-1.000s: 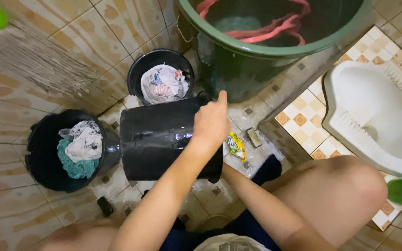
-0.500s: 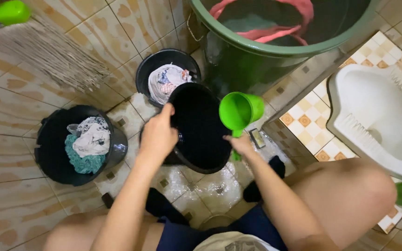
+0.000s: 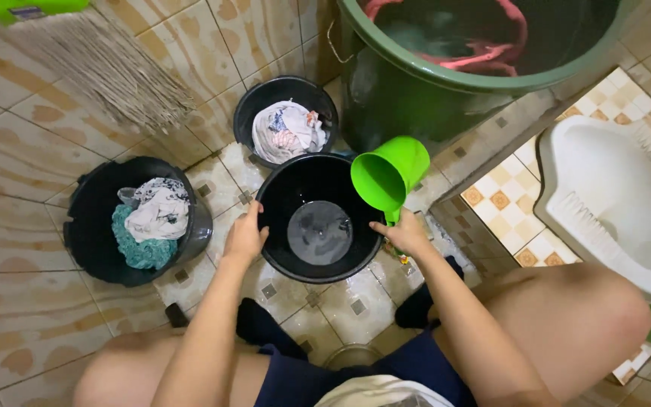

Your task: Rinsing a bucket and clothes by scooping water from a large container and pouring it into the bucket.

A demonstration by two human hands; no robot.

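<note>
Black bucket (image 3: 318, 226) now upright, holding little water, green scoop (image 3: 388, 175) tipped.

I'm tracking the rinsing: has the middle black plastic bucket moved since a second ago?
Yes. The middle black plastic bucket lay tipped on its side; now it stands upright, mouth up, just in front of the clothes-filled black bucket.

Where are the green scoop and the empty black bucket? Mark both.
green scoop (image 3: 386, 175), head view, on its outer wall.
empty black bucket (image 3: 319, 232), head view, on its bare bottom.
</note>
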